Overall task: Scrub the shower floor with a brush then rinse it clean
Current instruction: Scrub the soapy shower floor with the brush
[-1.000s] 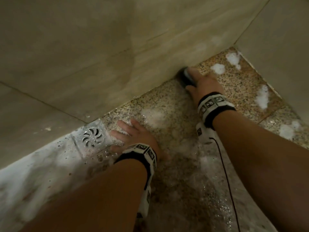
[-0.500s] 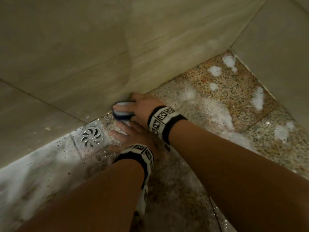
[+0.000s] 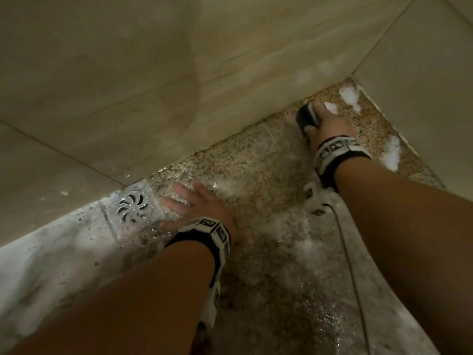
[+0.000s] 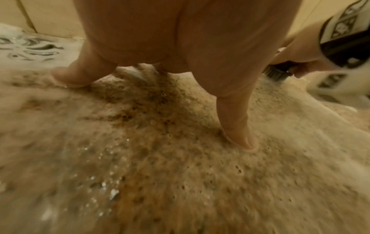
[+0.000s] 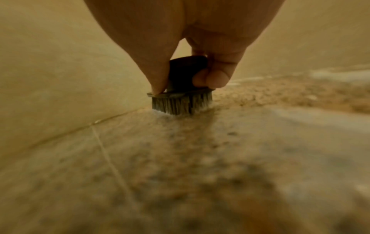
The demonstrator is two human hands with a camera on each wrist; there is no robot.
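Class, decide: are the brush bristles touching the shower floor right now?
Touching. The right wrist view shows the brush bristles pressed onto the wet floor beside the wall, no gap beneath, with the right hand gripping its handle.

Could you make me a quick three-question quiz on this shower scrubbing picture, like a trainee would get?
1. True or false: the left hand holds the brush.
2. Where do the brush bristles sit? A) on the drain cover B) on the floor along the foot of the wall C) lifted in the air
3. Fill in: white patches of ____ lie on the floor near the far corner.

Key: 1 false, the right hand grips it while the left rests flat on the wet floor beside the drain cover. 2 B. 3 foam.
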